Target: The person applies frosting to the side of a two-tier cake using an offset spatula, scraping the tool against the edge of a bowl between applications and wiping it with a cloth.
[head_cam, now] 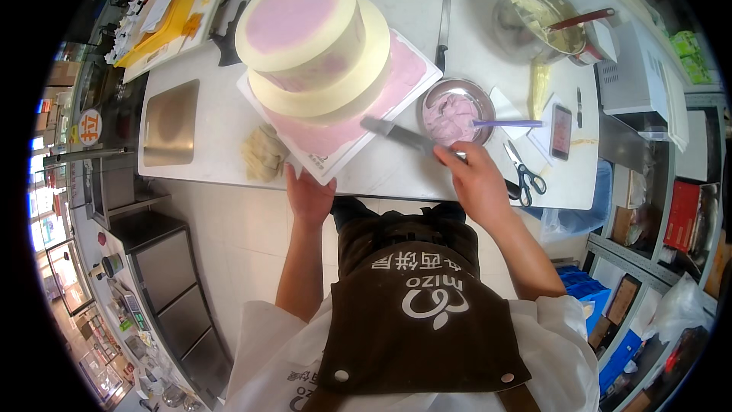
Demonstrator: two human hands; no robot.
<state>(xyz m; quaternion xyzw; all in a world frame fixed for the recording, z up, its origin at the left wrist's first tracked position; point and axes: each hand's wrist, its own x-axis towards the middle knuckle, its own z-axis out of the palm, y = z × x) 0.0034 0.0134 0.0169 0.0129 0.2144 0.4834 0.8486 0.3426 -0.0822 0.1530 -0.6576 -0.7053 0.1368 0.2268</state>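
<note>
A two-tier cream-coloured cake with pink patches on its top and side stands on a square white cake board. Pink cream is spread over the board around the lower tier. My left hand is at the board's near corner, thumb and fingers on either side of it, some fingers hidden beneath. In my right hand is an icing spatula, its blade pointing left over the board's right edge. Just beyond that hand sits a steel bowl of pink cream with a purple-handled spatula in it.
A crumpled cloth lies left of the board. A long knife, scissors, a phone and a filled piping bag lie rightward. A large mixing bowl stands far right. A metal sheet lies far left.
</note>
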